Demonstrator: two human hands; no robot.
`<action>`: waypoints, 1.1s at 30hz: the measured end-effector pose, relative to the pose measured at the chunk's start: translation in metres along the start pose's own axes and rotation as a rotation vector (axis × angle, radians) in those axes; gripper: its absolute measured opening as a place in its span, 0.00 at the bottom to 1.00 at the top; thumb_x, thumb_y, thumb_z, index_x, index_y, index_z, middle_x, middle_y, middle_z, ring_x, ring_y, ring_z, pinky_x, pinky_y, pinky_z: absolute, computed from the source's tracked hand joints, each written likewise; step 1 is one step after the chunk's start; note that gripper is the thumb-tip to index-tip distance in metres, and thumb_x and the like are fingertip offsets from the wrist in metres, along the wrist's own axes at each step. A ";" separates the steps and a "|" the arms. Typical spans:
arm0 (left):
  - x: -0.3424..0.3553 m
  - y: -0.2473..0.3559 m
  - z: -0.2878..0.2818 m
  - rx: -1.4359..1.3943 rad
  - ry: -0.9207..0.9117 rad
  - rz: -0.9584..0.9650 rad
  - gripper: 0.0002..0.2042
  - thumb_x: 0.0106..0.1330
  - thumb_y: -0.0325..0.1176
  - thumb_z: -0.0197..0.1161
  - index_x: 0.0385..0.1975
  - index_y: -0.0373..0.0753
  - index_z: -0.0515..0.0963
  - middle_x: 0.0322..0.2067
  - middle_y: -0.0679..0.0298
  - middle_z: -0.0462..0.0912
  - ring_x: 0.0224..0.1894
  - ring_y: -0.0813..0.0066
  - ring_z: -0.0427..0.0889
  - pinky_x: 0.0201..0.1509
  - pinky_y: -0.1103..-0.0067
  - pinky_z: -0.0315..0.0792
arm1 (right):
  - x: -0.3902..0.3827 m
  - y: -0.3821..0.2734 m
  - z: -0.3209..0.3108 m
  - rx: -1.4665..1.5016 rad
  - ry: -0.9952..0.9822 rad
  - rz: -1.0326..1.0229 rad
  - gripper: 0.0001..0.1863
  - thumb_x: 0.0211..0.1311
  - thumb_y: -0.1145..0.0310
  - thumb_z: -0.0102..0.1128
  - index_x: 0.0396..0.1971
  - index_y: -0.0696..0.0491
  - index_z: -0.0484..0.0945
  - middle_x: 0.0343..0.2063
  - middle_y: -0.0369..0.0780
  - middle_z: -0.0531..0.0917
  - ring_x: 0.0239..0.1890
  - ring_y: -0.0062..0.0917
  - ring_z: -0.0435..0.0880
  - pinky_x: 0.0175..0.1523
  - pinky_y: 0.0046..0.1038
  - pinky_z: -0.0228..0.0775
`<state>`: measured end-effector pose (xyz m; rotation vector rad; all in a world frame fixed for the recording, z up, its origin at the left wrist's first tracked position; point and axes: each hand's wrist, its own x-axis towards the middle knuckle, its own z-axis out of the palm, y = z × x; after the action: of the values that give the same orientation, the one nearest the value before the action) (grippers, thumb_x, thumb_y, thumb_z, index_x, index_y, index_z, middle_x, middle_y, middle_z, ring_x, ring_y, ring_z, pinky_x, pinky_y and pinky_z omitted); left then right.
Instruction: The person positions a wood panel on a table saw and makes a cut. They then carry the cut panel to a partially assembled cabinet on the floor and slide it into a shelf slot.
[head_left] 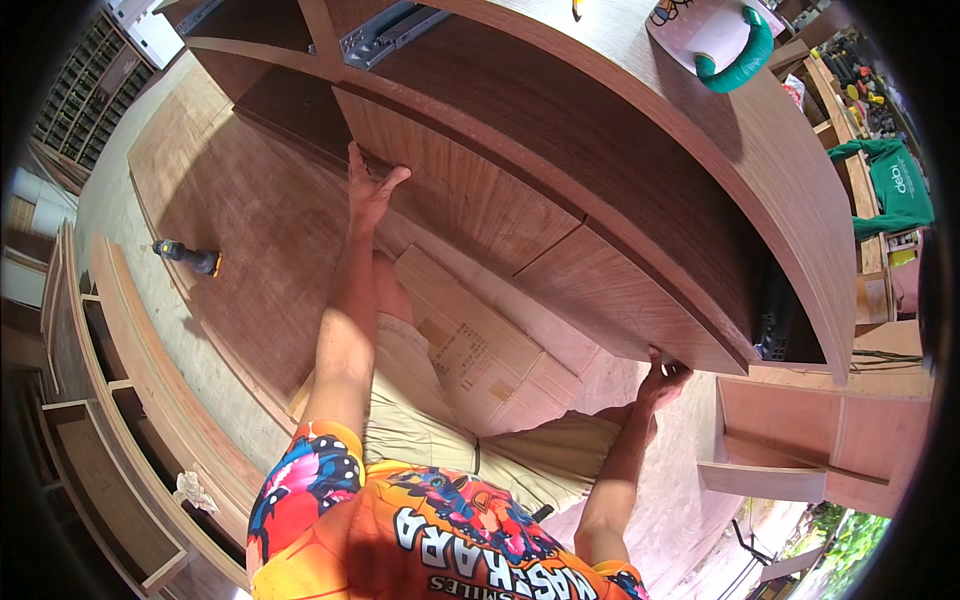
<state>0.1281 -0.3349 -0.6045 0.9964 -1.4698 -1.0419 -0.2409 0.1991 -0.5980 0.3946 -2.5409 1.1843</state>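
In front of me is a brown wood-grain cabinet (560, 55) with two front panels side by side, a thin gap between them. My left hand (370, 188) is at the outer edge of the left panel (450, 180), its thumb stretched out wide and its fingers pointing up along the edge. At the far lower corner of the right panel (630, 290), my right hand (666, 380) has its bent fingers on the edge; its fingertips are partly hidden. Above the panels runs an open compartment with metal drawer slides (390, 35) at its left.
A cordless power tool (188, 256) lies on a wooden sheet (240, 190) at the left. Flattened cardboard (490, 340) is under my legs. A mug with a green handle (740, 55) stands on the cabinet top. Wooden frames (120, 420) line the lower left; a wooden box (800, 430) is right.
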 end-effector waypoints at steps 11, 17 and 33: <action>0.003 -0.014 -0.004 0.046 -0.003 0.013 0.68 0.46 0.56 0.86 0.79 0.28 0.44 0.74 0.39 0.57 0.77 0.50 0.59 0.78 0.63 0.61 | 0.001 0.001 0.003 0.055 0.004 0.009 0.44 0.42 0.54 0.89 0.54 0.61 0.74 0.47 0.50 0.86 0.47 0.39 0.89 0.52 0.37 0.85; 0.003 -0.010 -0.003 0.040 -0.022 0.020 0.68 0.47 0.55 0.86 0.78 0.26 0.44 0.73 0.39 0.59 0.76 0.49 0.60 0.77 0.64 0.61 | 0.001 0.003 0.002 0.004 -0.001 0.014 0.44 0.42 0.53 0.88 0.54 0.62 0.74 0.46 0.50 0.86 0.47 0.39 0.89 0.52 0.38 0.85; -0.009 0.021 -0.001 0.151 0.055 -0.039 0.63 0.53 0.51 0.83 0.80 0.33 0.45 0.73 0.41 0.58 0.75 0.47 0.60 0.76 0.61 0.64 | 0.000 0.003 0.004 0.035 -0.024 0.068 0.49 0.40 0.50 0.90 0.58 0.60 0.72 0.50 0.50 0.84 0.52 0.42 0.86 0.56 0.40 0.81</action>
<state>0.1288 -0.3202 -0.5865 1.1562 -1.5058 -0.9346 -0.2423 0.1980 -0.6024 0.3351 -2.5766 1.2566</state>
